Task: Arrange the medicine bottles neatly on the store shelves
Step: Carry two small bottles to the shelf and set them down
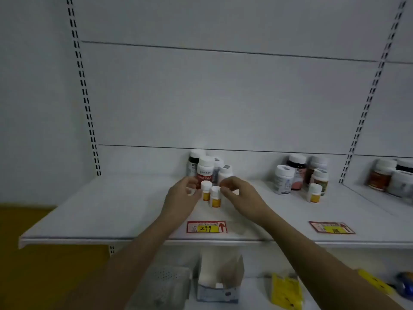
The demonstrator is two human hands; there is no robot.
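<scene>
Two small orange-labelled pill bottles (215, 196) stand mid-shelf (111, 211), front of a taller bottle cluster (205, 167). The left hand (182, 198) at nine o'clock and right hand (238, 193) at three o'clock curl fingers beside them, apparently pinching one each.

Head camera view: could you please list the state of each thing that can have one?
Left hand: fingers curled at the left small bottle, grip unclear.
Right hand: fingers curled at the right small bottle, grip unclear.
Both small bottles: upright, capped.
Red-label bottle: upright, capped.
Cardboard box on lower shelf: open.
</scene>
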